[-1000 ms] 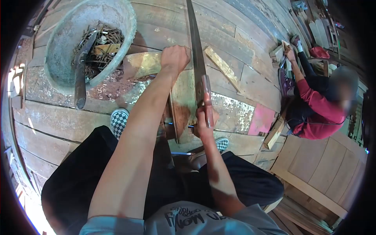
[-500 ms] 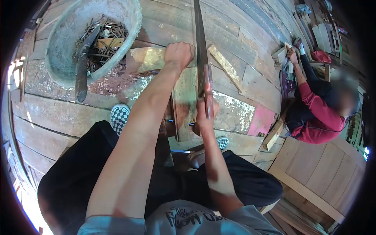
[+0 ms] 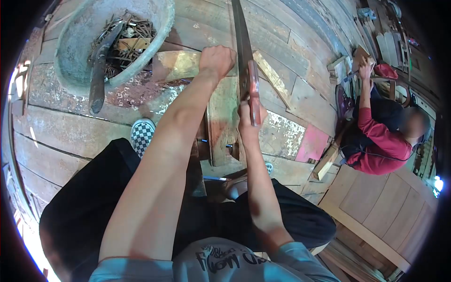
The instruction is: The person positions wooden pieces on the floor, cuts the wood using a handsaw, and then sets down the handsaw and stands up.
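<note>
My right hand (image 3: 250, 121) is wrapped round the reddish wooden handle of a handsaw (image 3: 242, 40), whose long dark blade points away from me. My left hand (image 3: 218, 61) is closed in a fist over the far end of a wooden board (image 3: 222, 110), just left of the blade; its fingertips are hidden. That board runs towards me between my knees. A wider, pale-patched board (image 3: 177, 65) lies crosswise to the left of my fist. The saw's teeth and any cut are too hard to make out.
At upper left stands a grey bucket (image 3: 70, 77) of nails with a hammer (image 3: 97, 84) across its rim. A narrow wood strip (image 3: 272, 80) lies right of the saw. Another person in a red sleeve (image 3: 383, 145) sits at right, holding a wooden piece.
My right hand and the saw have moved forward, away from my body. My left hand stays on the board. The other person's hand has risen with a wooden piece.
</note>
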A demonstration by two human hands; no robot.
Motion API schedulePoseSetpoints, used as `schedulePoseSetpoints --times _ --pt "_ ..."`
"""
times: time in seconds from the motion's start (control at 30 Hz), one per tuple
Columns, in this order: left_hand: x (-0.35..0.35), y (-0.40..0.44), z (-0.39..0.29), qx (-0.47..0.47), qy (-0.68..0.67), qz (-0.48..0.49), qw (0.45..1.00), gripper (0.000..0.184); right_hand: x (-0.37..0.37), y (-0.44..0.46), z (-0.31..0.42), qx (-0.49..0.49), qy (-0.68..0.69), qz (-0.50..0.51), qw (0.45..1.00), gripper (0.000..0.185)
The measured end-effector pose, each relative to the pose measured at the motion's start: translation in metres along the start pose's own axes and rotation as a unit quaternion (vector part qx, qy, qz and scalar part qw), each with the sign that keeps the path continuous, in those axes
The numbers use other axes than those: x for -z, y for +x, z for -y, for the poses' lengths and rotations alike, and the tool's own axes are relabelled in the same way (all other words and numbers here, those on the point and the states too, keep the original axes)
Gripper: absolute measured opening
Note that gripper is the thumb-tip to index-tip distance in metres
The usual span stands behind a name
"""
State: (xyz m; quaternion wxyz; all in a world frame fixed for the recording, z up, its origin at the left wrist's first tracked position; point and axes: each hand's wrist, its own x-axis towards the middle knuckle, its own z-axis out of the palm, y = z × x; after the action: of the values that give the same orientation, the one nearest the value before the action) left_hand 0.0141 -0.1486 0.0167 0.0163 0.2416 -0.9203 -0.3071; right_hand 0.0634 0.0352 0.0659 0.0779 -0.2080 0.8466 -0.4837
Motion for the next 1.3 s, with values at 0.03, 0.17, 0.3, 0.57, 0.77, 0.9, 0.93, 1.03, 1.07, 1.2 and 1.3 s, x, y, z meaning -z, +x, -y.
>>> schedulePoseSetpoints --times 0.03,0.17,0.3,0.57,0.77,0.9,0.93,1.03,1.07,1.2,1.3 --pt "0.000 0.000 0.001 0.003 -0.003 -0.007 1.000 0.043 -0.003 0.004 0.008 0.012 0.018 -0.003 1.000 0.010" --pt "0.002 0.004 0.002 0.000 -0.010 -0.015 1.000 0.043 0.008 -0.042 -0.022 0.113 -0.090 -0.002 0.989 0.058" --pt "-0.002 0.001 0.002 0.006 -0.004 -0.001 1.000 0.043 0.007 -0.036 -0.010 0.046 -0.054 -0.009 0.997 0.045" --pt "0.002 0.002 0.000 0.010 0.003 0.009 1.000 0.042 0.008 -0.041 -0.012 0.037 -0.088 -0.015 0.995 0.046" --pt "0.002 -0.001 -0.001 0.001 0.021 0.006 1.000 0.038 0.000 -0.006 -0.004 0.049 -0.043 0.000 0.998 0.026" --pt "0.000 0.000 0.000 0.005 0.018 0.010 1.000 0.038 0.000 -0.011 -0.006 0.016 -0.001 -0.004 1.000 0.007" --pt "0.003 0.000 -0.001 0.015 -0.007 0.006 1.000 0.040 0.003 -0.022 -0.007 0.030 -0.023 -0.007 0.999 0.007" --pt "0.003 0.000 -0.001 0.008 -0.008 -0.004 1.000 0.040 0.006 -0.041 -0.010 0.058 -0.057 -0.014 0.997 0.042" --pt "0.002 0.000 0.000 0.007 -0.008 -0.002 1.000 0.040 0.007 -0.045 -0.017 0.065 -0.080 -0.008 0.995 0.053" --pt "-0.004 -0.002 0.002 0.000 -0.007 -0.009 1.000 0.041 -0.002 0.015 0.004 0.005 0.017 0.009 1.000 0.010" --pt "-0.007 0.003 0.004 -0.002 -0.006 -0.013 1.000 0.040 -0.002 -0.003 -0.001 0.031 0.018 -0.012 0.999 0.014"
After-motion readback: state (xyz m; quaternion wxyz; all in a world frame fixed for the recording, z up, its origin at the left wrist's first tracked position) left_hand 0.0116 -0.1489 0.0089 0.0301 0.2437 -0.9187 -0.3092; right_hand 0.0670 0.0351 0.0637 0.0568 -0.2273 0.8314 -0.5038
